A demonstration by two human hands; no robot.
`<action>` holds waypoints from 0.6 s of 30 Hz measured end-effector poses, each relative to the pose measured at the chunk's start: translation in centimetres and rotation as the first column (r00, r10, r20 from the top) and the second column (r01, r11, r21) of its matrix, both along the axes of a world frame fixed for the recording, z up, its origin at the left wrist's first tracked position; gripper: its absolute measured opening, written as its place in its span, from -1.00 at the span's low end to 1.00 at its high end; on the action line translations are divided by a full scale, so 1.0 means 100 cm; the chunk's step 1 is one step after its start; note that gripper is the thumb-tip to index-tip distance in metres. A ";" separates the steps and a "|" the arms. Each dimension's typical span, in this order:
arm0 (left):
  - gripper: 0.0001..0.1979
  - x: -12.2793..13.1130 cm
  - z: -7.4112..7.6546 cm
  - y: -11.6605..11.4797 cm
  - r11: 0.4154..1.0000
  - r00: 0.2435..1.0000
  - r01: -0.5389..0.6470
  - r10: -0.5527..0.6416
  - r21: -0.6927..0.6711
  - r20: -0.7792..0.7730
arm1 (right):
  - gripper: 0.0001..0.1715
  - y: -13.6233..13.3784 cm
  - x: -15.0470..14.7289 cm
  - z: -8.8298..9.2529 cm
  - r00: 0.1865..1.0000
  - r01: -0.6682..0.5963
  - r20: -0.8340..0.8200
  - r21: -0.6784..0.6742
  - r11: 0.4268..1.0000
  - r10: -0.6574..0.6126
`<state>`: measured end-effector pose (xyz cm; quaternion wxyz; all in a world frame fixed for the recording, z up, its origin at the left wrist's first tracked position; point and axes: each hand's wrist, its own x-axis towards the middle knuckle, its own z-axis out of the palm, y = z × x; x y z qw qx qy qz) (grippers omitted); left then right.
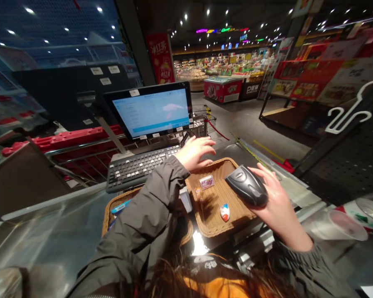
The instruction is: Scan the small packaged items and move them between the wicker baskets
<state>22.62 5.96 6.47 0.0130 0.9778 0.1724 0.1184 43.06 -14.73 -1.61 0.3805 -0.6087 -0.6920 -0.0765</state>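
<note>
My right hand [278, 203] grips a black barcode scanner [247, 186] over the right side of a brown wicker basket [228, 192]. Inside that basket lie a small purple-and-white packet [207, 182], a small orange-and-clear item [198, 192] and an egg-shaped red, white and blue packet [224, 212]. Fingers apart and holding nothing, my left hand [196, 153] hovers at the far left corner of the basket, beside the right end of a black keyboard [143, 165]. My left sleeve covers part of a second wicker basket [107, 215], where a blue packet [120, 207] shows.
Behind the keyboard stands a lit monitor [152, 111], with a second dark screen [71, 95] to its left. A metal counter [65, 219] stretches left. Plastic cups [345, 225] stand at the right, below a white hanger [348, 109]. Beyond is a shop aisle with shelves.
</note>
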 end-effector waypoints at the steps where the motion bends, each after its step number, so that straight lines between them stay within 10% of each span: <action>1: -0.73 0.014 -0.012 0.000 1.000 0.998 -0.003 0.002 -0.008 -0.061 | -0.51 0.000 0.006 -0.002 1.000 0.019 0.003 0.005 1.000 -0.019; 8: -0.49 0.076 -0.128 -0.005 0.997 0.860 -0.032 -0.008 -0.069 -0.511 | -0.56 0.007 0.048 -0.030 0.995 0.089 0.046 0.070 0.994 -0.092; 18: -0.38 0.123 -0.251 -0.012 0.968 0.798 -0.127 -0.030 -0.216 -0.602 | -0.46 0.034 0.067 -0.052 0.996 0.092 0.006 0.008 0.996 -0.092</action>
